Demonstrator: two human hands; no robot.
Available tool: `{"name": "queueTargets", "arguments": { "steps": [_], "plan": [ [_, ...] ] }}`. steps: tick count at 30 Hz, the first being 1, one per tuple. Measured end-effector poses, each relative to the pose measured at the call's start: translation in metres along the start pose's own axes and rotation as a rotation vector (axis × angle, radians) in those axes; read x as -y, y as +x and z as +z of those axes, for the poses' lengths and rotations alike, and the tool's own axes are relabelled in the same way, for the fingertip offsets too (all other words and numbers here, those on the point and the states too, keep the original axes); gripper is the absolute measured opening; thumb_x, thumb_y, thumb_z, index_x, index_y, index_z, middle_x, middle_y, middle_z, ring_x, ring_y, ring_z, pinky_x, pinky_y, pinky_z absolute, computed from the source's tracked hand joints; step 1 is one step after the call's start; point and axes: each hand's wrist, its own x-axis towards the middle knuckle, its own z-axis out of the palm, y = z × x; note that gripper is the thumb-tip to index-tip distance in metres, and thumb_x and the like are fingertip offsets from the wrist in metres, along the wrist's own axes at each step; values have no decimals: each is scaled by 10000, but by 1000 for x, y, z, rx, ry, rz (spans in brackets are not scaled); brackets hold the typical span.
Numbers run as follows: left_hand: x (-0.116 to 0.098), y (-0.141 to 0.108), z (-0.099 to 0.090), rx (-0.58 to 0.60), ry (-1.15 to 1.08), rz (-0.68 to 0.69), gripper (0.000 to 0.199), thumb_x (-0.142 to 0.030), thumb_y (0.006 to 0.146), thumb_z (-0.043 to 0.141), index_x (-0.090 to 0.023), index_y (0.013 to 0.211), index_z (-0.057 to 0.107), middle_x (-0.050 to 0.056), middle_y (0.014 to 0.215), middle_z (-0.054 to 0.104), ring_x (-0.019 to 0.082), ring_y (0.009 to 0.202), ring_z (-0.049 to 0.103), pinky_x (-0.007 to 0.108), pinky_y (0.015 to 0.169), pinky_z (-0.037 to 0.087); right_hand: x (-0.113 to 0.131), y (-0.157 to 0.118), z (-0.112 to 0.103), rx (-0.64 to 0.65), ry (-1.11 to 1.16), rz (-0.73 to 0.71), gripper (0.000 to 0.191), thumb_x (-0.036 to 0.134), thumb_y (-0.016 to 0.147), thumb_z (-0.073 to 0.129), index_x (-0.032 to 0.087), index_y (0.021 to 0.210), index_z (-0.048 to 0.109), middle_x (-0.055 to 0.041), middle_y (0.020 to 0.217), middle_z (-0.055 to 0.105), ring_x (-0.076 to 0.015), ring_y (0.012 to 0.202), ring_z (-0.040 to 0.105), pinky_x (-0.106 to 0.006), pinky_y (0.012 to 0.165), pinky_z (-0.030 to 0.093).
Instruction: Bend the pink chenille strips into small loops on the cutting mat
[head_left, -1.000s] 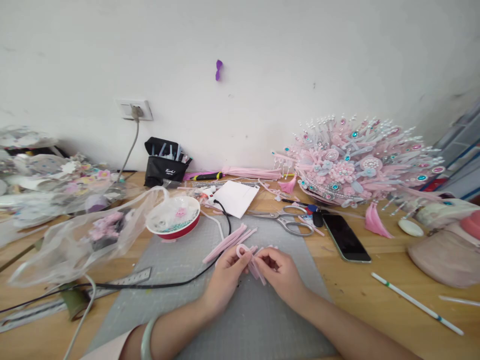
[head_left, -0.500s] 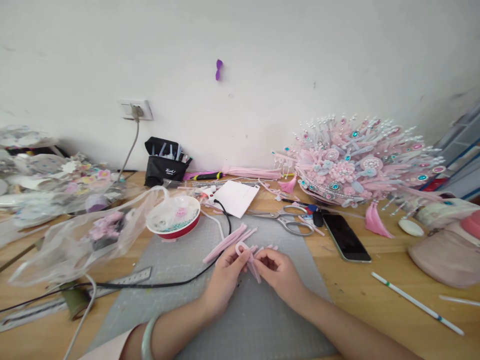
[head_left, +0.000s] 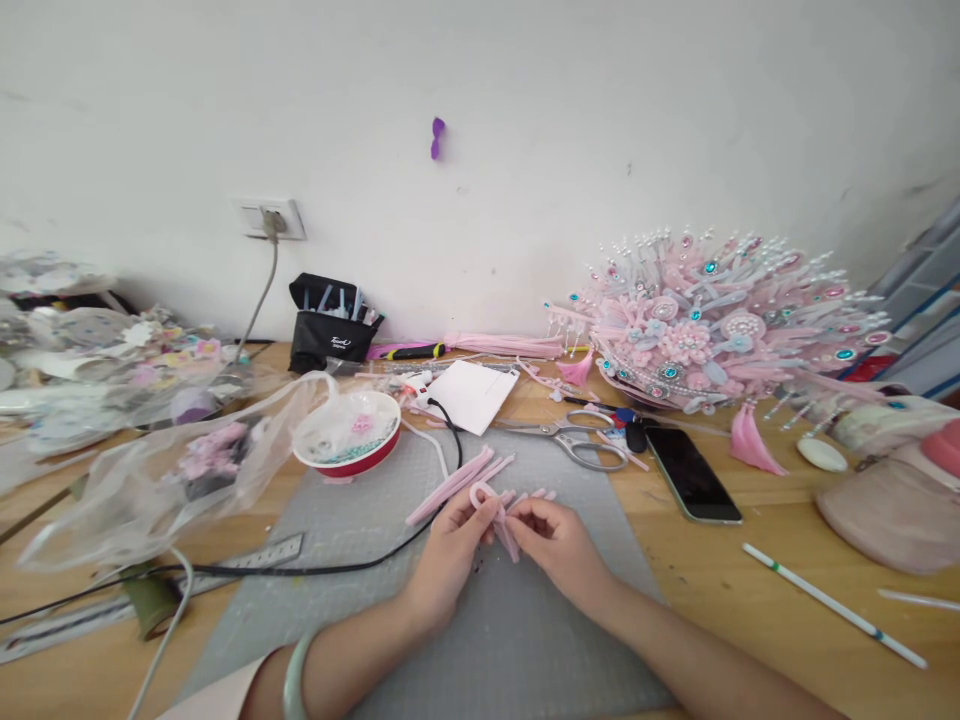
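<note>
A looped pink pipe cleaner (head_left: 481, 491) is pinched between the thumb and fingers of my left hand (head_left: 456, 535). My right hand (head_left: 555, 540) is closed on the same piece from the other side, its thumb and index fingertip meeting near the loop's base. Two short pink ends hang down between the hands. Just beyond my fingers lie loose pink pipe cleaners (head_left: 454, 487) on the grey cutting mat (head_left: 495, 640). Several more pink tips show behind my right hand, partly hidden by it.
Scissors (head_left: 574, 440) and a white card (head_left: 472, 395) lie beyond the mat. A bead bowl (head_left: 352, 464) stands left, with a black cable (head_left: 315, 571) crossing the mat. To the right are a phone (head_left: 691, 474) and a large pink beaded headdress (head_left: 720, 330).
Both hands stay almost in place. The hanging pink ends between them have shifted slightly up and left.
</note>
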Motion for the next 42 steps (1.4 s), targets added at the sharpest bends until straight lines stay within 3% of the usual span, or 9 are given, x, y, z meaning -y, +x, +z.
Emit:
{"name": "queueTargets", "arguments": {
  "steps": [8, 16, 21, 24, 31, 36, 40, 42],
  "plan": [
    [-1, 3, -2, 54, 64, 4, 244, -363, 760, 514, -156, 634, 483, -48, 574, 414, 91, 540, 360, 213, 535, 299, 1, 0, -1, -9, -11, 19, 215, 276, 794, 460, 155, 627, 523, 32, 543, 452, -91, 499, 400, -201, 472, 315],
    [1, 12, -10, 174, 150, 13, 183, -314, 705, 604, -143, 697, 541, -17, 604, 536, 118, 579, 487, 238, 590, 384, 2, 0, -9, -16, -55, -19, 163, 215, 772, 480, 161, 622, 512, 43, 543, 413, -85, 506, 358, -195, 467, 286],
    [-4, 13, -18, 219, 417, 190, 185, -287, 722, 599, -166, 861, 582, 43, 839, 618, 162, 757, 563, 273, 710, 425, 5, -1, -11, 0, -55, -32, 166, 216, 776, 480, 163, 625, 525, 40, 550, 407, -86, 508, 359, -191, 461, 286],
    [-6, 13, -20, 274, 526, 235, 133, -273, 739, 582, -158, 803, 597, 50, 809, 635, 158, 727, 578, 265, 684, 438, 6, -1, -11, 8, -40, -29, 159, 226, 778, 487, 161, 647, 550, 37, 549, 429, -87, 505, 373, -194, 464, 297],
    [-5, 14, -21, 274, 605, 332, 126, -264, 775, 545, -149, 756, 590, 47, 747, 645, 151, 697, 589, 249, 653, 448, 4, 1, -10, 67, 26, 34, 204, 278, 792, 461, 153, 665, 561, 50, 478, 418, -78, 425, 369, -193, 419, 304],
    [-12, 22, -32, 373, 716, 445, 180, -317, 750, 577, -158, 824, 618, 51, 799, 674, 164, 770, 606, 286, 803, 417, 8, 1, -11, 59, 20, 34, 231, 249, 790, 454, 159, 595, 539, 54, 465, 395, -77, 432, 361, -196, 435, 299],
    [-25, 28, -43, 462, 804, 455, 226, -332, 762, 559, -170, 903, 629, 60, 860, 681, 163, 788, 606, 238, 730, 429, 16, 0, -14, 20, -52, -8, 211, 232, 783, 477, 163, 605, 569, 47, 488, 415, -86, 464, 373, -200, 460, 306],
    [-31, 29, -46, 431, 832, 427, 242, -335, 747, 576, -169, 914, 633, 57, 841, 683, 157, 745, 603, 220, 680, 431, 19, -1, -16, -20, -120, -43, 197, 228, 781, 485, 160, 631, 592, 35, 518, 452, -92, 487, 396, -201, 472, 316]
  ]
}}
